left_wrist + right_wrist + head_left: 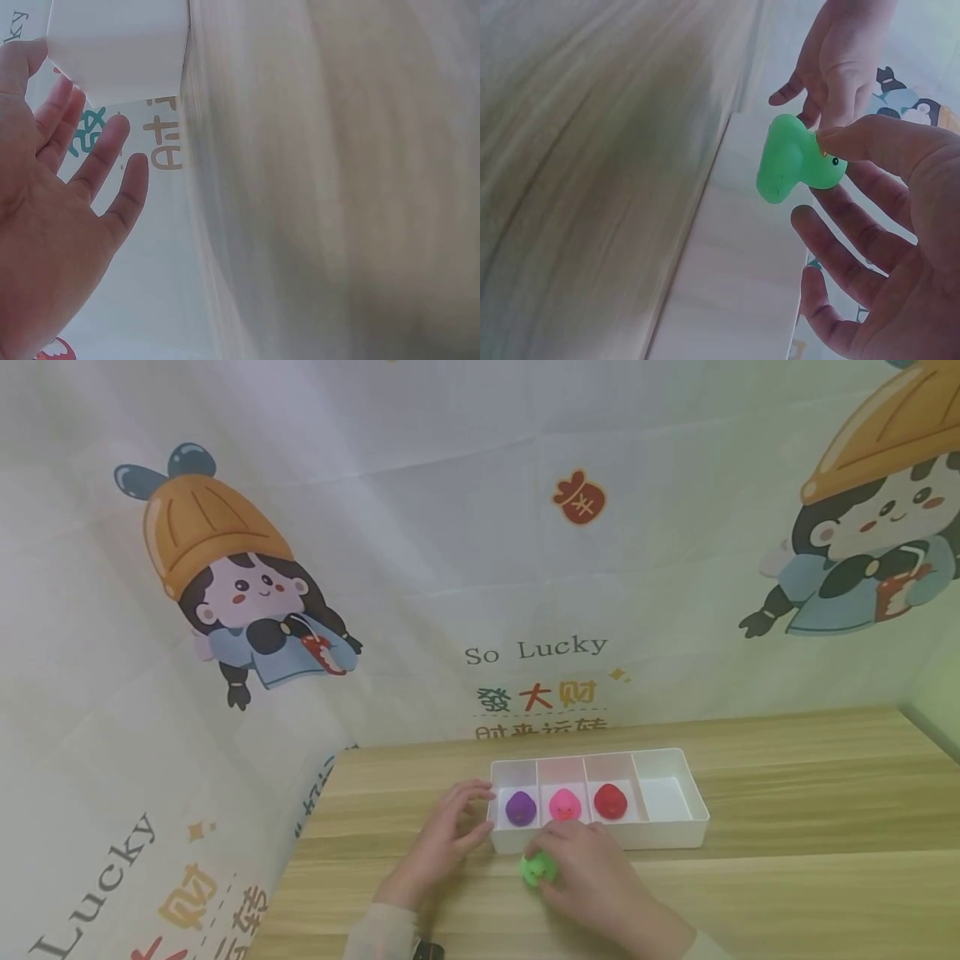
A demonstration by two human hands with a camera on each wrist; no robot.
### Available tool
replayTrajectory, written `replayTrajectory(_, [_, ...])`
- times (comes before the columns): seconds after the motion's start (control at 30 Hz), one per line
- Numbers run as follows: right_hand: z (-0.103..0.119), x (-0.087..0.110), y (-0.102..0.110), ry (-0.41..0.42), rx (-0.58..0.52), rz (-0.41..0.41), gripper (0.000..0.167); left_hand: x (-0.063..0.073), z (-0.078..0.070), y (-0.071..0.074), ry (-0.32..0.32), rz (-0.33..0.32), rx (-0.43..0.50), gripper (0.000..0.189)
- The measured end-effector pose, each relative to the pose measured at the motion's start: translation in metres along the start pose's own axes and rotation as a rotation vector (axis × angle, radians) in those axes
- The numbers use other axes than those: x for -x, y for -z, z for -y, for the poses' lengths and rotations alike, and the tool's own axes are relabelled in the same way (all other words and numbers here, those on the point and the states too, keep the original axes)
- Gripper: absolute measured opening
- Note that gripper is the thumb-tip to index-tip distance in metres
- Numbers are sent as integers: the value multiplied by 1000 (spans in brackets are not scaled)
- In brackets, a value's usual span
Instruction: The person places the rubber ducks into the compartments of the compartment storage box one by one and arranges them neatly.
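Note:
A white divided tray (667, 835) stands on the table. From the left, its compartments hold a purple rubber duck (521, 810), a pink rubber duck (564, 803) and a red rubber duck (611, 802), one in each. My right hand (592, 881) pinches a green rubber duck (536, 869) between thumb and fingers, just in front of the tray's near wall. In the right wrist view the thumb lies against the green duck's head (823, 171). At the tray's left end, my left hand (450, 831) has its fingers loosely spread, with thumb and fingertips at the end wall (124, 52).
The wood-grain table (810, 810) extends to both sides of the tray. Behind it hangs a pale printed cloth (450, 527) with cartoon figures and lettering. A small dark object (429, 951) shows by the left sleeve (382, 931).

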State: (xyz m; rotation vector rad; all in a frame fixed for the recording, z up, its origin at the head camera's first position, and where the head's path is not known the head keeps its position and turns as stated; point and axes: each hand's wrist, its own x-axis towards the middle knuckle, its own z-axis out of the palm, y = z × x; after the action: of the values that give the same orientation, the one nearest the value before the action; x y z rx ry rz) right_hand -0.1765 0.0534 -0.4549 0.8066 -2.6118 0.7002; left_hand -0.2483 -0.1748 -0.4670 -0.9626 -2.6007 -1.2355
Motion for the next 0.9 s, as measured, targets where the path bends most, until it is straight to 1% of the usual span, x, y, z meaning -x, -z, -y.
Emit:
replayTrajectory(0.2, [-2, 1, 3, 8, 10, -15, 26, 1, 8, -2, 9, -3, -20, 38])
replayTrajectory(0.4, [-4, 2, 7, 15, 7, -25, 26, 1, 9, -2, 31, 9, -24, 38])
replayTrajectory(0.67, [-8, 2, 16, -19, 13, -47, 26, 0, 8, -2, 43, 15, -34, 39])
replayTrajectory(0.8, [-12, 2, 21, -18, -11, -57, 28, 1, 7, -2, 21, 6, -28, 39])
replayTrajectory(0.87, [-14, 3, 24, -7, -14, -68, 28, 1, -2, 0, 22, 4, -22, 37])
replayTrajectory(0.9, [-15, 3, 26, -3, -15, -74, 28, 1, -2, 0, 23, 5, -18, 37])
